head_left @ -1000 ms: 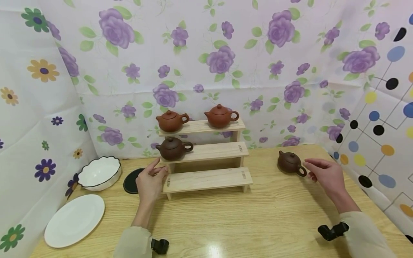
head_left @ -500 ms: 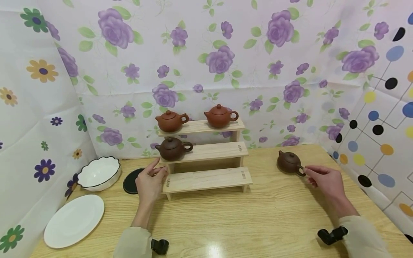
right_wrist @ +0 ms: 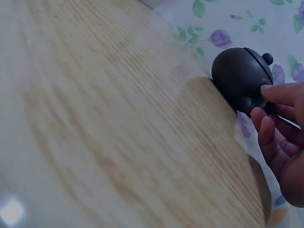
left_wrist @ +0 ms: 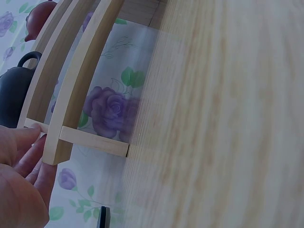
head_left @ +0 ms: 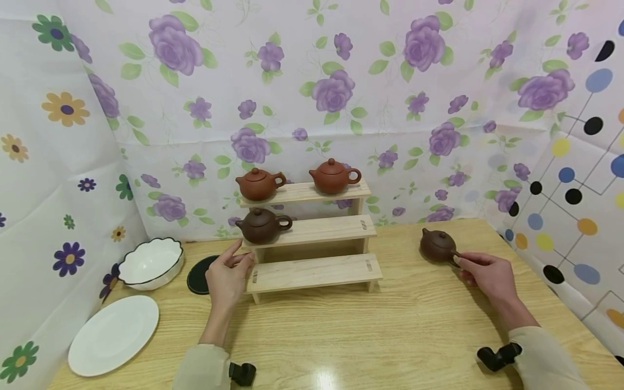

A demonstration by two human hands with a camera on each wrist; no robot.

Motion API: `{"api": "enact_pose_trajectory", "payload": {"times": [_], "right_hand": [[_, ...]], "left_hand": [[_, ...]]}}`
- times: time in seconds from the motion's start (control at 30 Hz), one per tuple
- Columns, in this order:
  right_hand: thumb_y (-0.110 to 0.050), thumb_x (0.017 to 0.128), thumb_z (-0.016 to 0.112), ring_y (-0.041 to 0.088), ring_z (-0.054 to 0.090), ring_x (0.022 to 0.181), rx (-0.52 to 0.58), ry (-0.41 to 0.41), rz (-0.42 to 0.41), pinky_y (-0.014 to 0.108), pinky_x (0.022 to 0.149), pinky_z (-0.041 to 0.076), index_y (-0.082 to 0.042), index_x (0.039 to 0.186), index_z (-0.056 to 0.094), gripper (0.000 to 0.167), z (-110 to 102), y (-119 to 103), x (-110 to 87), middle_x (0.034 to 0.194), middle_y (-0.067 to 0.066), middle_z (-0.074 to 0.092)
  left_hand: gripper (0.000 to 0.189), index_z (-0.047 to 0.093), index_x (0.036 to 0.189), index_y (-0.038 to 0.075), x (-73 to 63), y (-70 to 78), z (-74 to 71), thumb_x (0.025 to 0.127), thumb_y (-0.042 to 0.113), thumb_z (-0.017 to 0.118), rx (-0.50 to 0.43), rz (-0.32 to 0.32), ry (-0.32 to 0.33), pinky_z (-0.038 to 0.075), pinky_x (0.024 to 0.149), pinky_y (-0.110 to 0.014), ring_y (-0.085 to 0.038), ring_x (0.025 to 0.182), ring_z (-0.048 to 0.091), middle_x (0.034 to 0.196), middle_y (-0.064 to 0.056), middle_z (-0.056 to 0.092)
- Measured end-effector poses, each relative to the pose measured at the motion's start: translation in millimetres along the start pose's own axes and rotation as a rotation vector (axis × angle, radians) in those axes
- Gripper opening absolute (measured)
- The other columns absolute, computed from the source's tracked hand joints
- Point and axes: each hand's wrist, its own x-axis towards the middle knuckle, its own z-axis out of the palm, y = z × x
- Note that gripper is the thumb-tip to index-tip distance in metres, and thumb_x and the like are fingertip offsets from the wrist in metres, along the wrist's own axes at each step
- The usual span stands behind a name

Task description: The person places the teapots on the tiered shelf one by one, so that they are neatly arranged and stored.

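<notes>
My right hand (head_left: 489,277) pinches the handle of a small dark brown teapot (head_left: 437,246) on the right side of the table. Thumb and fingers meet at the handle in the right wrist view, partly hiding it; the teapot body (right_wrist: 240,76) is upright on the table in the head view. My left hand (head_left: 226,276) holds the left end of a three-tier wooden stand (head_left: 312,272), its fingers bent at the lower and middle tiers. Another dark brown teapot (head_left: 260,226) sits on the middle tier's left. Two reddish-brown teapots, left (head_left: 257,184) and right (head_left: 332,177), stand on top.
At the left are a white scalloped bowl (head_left: 152,262) with a dark rim, a white plate (head_left: 114,336) and a black round coaster (head_left: 199,275). Floral cloth (head_left: 292,81) hangs behind the wooden table (head_left: 361,330); patterned cloth borders both sides.
My right hand has moved slightly left from beside the dark teapot and taken its handle between thumb and fingers. My left hand and the stand have stayed in place.
</notes>
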Motion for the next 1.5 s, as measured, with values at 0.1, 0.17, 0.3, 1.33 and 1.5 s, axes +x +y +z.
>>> {"api": "enact_pose_trajectory", "payload": {"times": [0.1, 0.17, 0.3, 1.33, 1.5], "right_hand": [[-0.033, 0.096, 0.080, 0.006, 0.074, 0.072, 0.001, -0.001, 0.004, 0.027, 0.063, 0.060, 0.000, 0.122, 0.077, 0.042, 1, 0, -0.2, 0.081, -0.016, 0.076], [-0.032, 0.097, 0.080, 0.005, 0.075, 0.073, 0.015, -0.007, 0.001, 0.026, 0.064, 0.061, 0.003, 0.124, 0.076, 0.044, 1, 0, -0.1, 0.082, -0.019, 0.075], [-0.028, 0.098, 0.079, 0.005, 0.077, 0.076, 0.048, -0.018, -0.018, 0.026, 0.069, 0.063, 0.009, 0.128, 0.072, 0.048, 3, 1, 0.1, 0.085, -0.022, 0.074], [-0.019, 0.100, 0.075, 0.011, 0.080, 0.082, 0.147, -0.050, 0.015, 0.028, 0.076, 0.062, 0.008, 0.130, 0.071, 0.041, 0, -9, 5.5, 0.086, -0.012, 0.079], [-0.021, 0.101, 0.075, 0.012, 0.080, 0.083, 0.126, -0.079, -0.043, 0.028, 0.076, 0.062, 0.012, 0.132, 0.068, 0.046, -3, -14, 5.1, 0.088, -0.012, 0.080]], "left_hand": [[0.046, 0.067, 0.144, 0.009, 0.1, -0.4, -0.1, 0.099, 0.011, 0.076, -0.002, -0.001, -0.002, 0.053, 0.061, -0.015, 0.008, 0.068, 0.069, 0.101, -0.018, 0.082], [0.046, 0.067, 0.144, 0.010, 0.0, -0.3, -0.1, 0.099, 0.011, 0.076, -0.001, -0.001, -0.001, 0.052, 0.060, -0.015, 0.007, 0.068, 0.069, 0.100, -0.017, 0.082], [0.045, 0.068, 0.143, 0.011, -0.1, 0.5, -0.4, 0.099, 0.013, 0.076, -0.002, 0.002, -0.001, 0.050, 0.058, -0.017, 0.003, 0.068, 0.071, 0.099, -0.016, 0.082], [0.046, 0.068, 0.143, 0.013, -0.3, 0.1, -0.5, 0.099, 0.016, 0.077, -0.008, -0.007, -0.001, 0.049, 0.057, -0.018, 0.000, 0.068, 0.072, 0.098, -0.016, 0.082], [0.046, 0.068, 0.144, 0.014, -0.3, -0.3, -0.5, 0.099, 0.016, 0.077, -0.008, -0.015, -0.005, 0.050, 0.057, -0.019, 0.000, 0.069, 0.072, 0.098, -0.015, 0.082]]}}
